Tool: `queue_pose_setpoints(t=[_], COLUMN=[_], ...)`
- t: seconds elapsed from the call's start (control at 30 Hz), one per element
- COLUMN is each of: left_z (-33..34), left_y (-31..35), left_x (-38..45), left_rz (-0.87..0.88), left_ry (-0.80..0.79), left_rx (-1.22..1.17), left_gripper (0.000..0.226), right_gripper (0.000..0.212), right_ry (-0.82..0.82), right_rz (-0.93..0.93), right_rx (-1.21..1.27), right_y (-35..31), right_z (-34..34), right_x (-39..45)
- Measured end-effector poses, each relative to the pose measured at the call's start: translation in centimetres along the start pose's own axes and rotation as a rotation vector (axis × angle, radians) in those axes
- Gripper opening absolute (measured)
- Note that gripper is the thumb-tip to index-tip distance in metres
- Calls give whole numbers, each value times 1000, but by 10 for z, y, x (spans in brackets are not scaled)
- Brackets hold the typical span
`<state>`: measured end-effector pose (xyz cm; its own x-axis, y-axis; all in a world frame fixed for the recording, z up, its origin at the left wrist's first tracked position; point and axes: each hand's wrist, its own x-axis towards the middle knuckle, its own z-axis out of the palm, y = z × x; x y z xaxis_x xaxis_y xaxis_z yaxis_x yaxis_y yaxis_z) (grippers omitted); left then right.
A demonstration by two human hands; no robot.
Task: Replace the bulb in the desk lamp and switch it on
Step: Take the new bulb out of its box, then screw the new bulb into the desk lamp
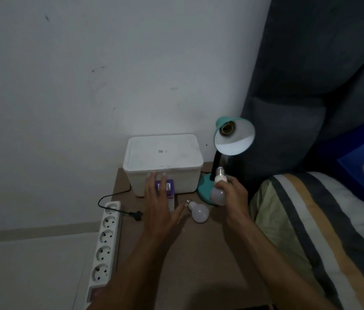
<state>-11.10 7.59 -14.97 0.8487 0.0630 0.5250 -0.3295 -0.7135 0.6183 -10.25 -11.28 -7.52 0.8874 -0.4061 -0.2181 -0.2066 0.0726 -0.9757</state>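
Observation:
A teal desk lamp (232, 136) stands at the back right of the brown table, its shade tilted toward me and its socket (227, 128) bare and dark. My right hand (234, 195) grips a white bulb (219, 189) with the screw base pointing up, just in front of the lamp's teal base (203, 187). Another white bulb (199, 212) lies on its side on the table between my hands. With fingers spread flat, my left hand (157, 202) hovers over a purple and white bulb box (169, 186).
A white lidded plastic box (162, 161) sits at the back of the table (199, 265). A white power strip (105, 240) lies along the table's left edge, with a loose black plug (136, 214) beside it. A striped bed (324, 231) borders the right.

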Motion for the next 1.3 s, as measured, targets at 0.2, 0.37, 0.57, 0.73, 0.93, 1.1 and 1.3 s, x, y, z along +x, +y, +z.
queue_pose_setpoints(t=[0.2, 0.37, 0.57, 0.73, 0.93, 1.1, 1.3], left_z=[21, 33, 45, 45, 44, 45, 44], left_y=[63, 105, 107, 102, 101, 101, 99], left_x=[70, 125, 161, 168, 171, 170, 171], left_rz=[383, 425, 442, 501, 535, 530, 519], left_ry=[-51, -240, -346, -326, -308, -314, -304], left_rx=[-20, -67, -119, -108, -103, -110, -125], left_gripper=[106, 117, 108, 99, 100, 101, 99], right_gripper=[31, 63, 57, 54, 56, 48, 52], right_ry=[-35, 15, 14, 65, 116, 122, 133], right_rz=[-168, -316, -559, -655, -773, -766, -760], right_rx=[63, -220, -532, -624, -702, -656, -711], right_y=[-61, -93, -99, -91, -83, -85, -83], right_z=[-28, -42, -42, -40, -35, -27, -25], right_x=[12, 22, 41, 51, 58, 54, 53])
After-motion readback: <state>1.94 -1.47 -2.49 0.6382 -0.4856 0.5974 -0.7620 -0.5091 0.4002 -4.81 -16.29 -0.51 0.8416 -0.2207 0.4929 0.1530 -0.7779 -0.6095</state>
